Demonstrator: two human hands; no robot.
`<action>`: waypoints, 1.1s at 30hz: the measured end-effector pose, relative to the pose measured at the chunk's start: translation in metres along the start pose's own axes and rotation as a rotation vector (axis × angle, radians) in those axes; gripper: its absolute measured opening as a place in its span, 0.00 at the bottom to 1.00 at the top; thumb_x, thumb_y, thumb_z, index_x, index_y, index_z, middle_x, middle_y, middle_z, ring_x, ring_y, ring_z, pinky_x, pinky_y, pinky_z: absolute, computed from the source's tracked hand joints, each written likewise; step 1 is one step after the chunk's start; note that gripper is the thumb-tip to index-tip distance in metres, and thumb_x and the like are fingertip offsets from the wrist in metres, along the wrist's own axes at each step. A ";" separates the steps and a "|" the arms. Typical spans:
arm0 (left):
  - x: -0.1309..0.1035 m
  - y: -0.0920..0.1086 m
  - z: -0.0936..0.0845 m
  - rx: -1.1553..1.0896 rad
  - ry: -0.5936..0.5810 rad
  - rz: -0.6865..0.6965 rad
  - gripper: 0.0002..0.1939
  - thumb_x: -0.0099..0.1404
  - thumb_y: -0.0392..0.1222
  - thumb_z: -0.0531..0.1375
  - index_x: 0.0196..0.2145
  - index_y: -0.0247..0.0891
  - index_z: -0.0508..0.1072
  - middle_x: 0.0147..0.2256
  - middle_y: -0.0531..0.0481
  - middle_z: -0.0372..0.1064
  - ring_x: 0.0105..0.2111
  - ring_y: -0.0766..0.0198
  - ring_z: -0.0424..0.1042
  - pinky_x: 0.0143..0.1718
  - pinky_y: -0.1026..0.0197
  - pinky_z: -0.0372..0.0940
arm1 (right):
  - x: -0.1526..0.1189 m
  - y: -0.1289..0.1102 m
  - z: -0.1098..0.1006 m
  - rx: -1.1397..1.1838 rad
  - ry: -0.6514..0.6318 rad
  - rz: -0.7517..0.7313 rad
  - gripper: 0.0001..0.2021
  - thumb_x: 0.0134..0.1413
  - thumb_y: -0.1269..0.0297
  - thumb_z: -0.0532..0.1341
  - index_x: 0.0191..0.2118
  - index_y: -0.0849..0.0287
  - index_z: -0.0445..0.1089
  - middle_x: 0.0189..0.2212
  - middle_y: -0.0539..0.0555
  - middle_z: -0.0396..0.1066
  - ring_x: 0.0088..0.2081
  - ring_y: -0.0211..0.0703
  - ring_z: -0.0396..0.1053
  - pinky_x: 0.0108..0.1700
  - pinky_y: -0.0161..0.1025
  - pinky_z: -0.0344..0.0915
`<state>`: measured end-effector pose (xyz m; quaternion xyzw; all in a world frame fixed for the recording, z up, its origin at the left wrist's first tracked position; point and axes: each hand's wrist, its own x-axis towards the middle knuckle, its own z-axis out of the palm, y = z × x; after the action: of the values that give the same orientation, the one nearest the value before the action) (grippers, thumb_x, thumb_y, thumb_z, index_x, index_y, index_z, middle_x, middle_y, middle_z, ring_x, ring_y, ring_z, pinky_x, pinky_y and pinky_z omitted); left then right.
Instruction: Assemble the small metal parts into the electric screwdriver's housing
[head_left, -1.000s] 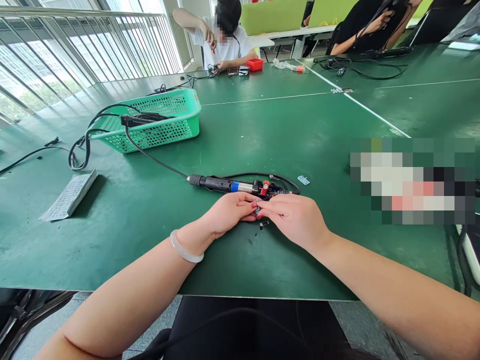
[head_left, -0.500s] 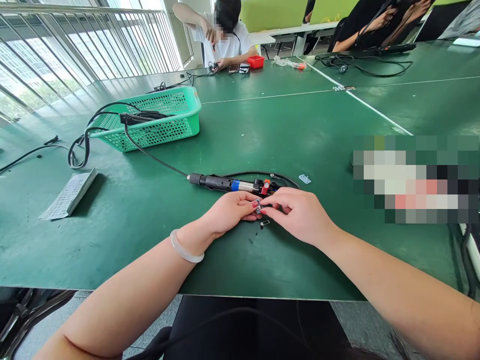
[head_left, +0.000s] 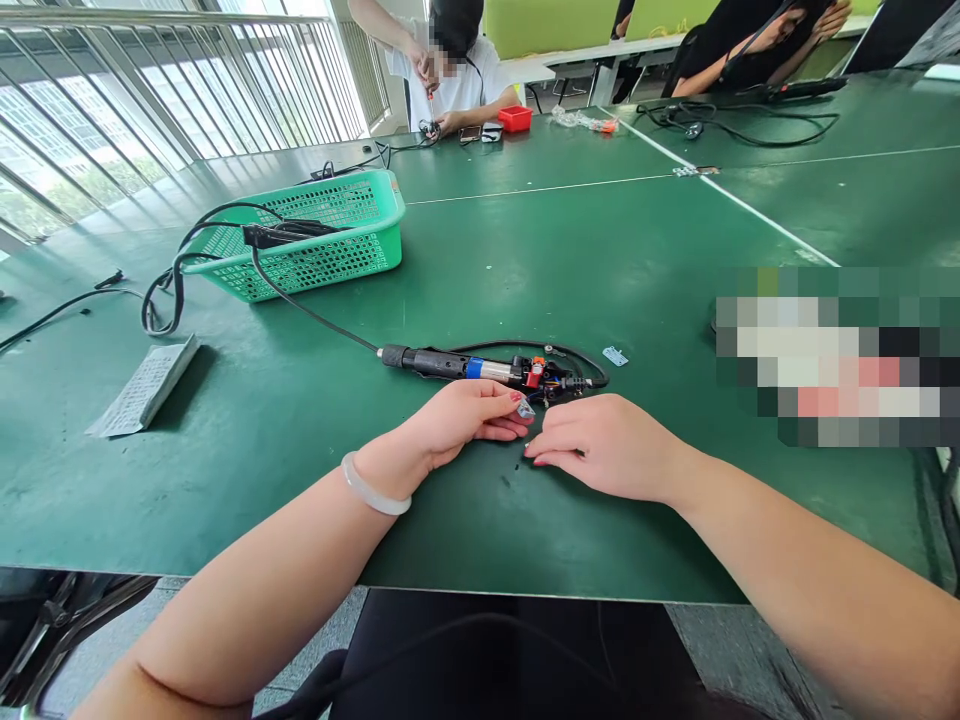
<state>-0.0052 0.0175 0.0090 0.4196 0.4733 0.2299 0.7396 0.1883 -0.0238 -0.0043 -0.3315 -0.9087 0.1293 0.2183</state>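
Observation:
My left hand pinches a small silvery metal piece between thumb and forefinger. To its right, my right hand is lowered to the tabletop with its fingers drawn together; what the fingertips hold, if anything, is hidden. Just beyond both hands lies a partly opened electric screwdriver, black with a blue band, a metal cylinder and a red part, its wiring exposed. A small pale flat plate rests on the table to the right of the screwdriver.
A green plastic basket with black cables stands at the back left; one cable runs to the screwdriver. A folded paper bundle lies at the left. Across the green table a person works near a red tray. Blurred items sit at right.
My right hand has left the small metal piece and moved down and slightly right to the table, covering a small dark-and-silver part seen there before. My left hand keeps the metal piece.

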 end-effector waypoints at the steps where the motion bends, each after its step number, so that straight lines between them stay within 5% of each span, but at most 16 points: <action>1: 0.000 0.000 -0.001 -0.004 -0.005 -0.001 0.06 0.64 0.32 0.58 0.30 0.30 0.72 0.27 0.46 0.74 0.28 0.69 0.74 0.34 0.66 0.69 | 0.000 0.000 0.002 -0.032 -0.010 -0.007 0.09 0.57 0.70 0.60 0.37 0.52 0.77 0.29 0.45 0.75 0.31 0.35 0.71 0.33 0.33 0.64; 11: 0.000 -0.002 -0.001 -0.018 -0.041 0.030 0.04 0.61 0.33 0.62 0.29 0.31 0.71 0.25 0.50 0.72 0.25 0.72 0.72 0.33 0.68 0.68 | 0.005 -0.010 0.006 -0.075 -0.003 -0.067 0.09 0.58 0.70 0.58 0.32 0.55 0.75 0.29 0.46 0.75 0.30 0.35 0.71 0.31 0.34 0.64; 14: 0.000 -0.003 -0.002 -0.011 -0.060 0.045 0.04 0.61 0.34 0.63 0.30 0.31 0.71 0.25 0.50 0.73 0.26 0.72 0.73 0.33 0.69 0.68 | 0.004 -0.012 -0.003 0.057 0.144 0.066 0.07 0.58 0.68 0.59 0.33 0.54 0.75 0.29 0.46 0.76 0.30 0.35 0.73 0.35 0.33 0.67; 17: 0.001 -0.004 -0.003 0.015 -0.060 0.051 0.04 0.59 0.33 0.64 0.30 0.30 0.72 0.26 0.49 0.72 0.27 0.72 0.73 0.33 0.70 0.68 | 0.003 -0.014 -0.013 0.160 0.351 0.319 0.06 0.56 0.65 0.61 0.31 0.54 0.75 0.24 0.46 0.75 0.22 0.35 0.70 0.27 0.33 0.66; 21: 0.001 -0.003 -0.002 0.048 -0.035 0.042 0.03 0.60 0.31 0.63 0.31 0.30 0.71 0.26 0.49 0.72 0.28 0.71 0.74 0.33 0.70 0.69 | 0.004 -0.015 -0.013 0.293 0.399 0.493 0.06 0.54 0.64 0.61 0.30 0.56 0.74 0.20 0.46 0.72 0.17 0.35 0.67 0.21 0.33 0.63; 33: -0.001 -0.001 0.000 0.036 -0.036 0.054 0.07 0.57 0.36 0.66 0.26 0.31 0.71 0.26 0.50 0.72 0.26 0.73 0.72 0.33 0.68 0.68 | 0.008 -0.025 0.018 -0.102 0.457 0.248 0.09 0.55 0.71 0.58 0.26 0.57 0.71 0.23 0.48 0.72 0.24 0.36 0.66 0.28 0.34 0.61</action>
<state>-0.0059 0.0159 0.0083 0.4496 0.4525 0.2336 0.7339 0.1606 -0.0390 -0.0077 -0.4713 -0.7938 0.0309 0.3832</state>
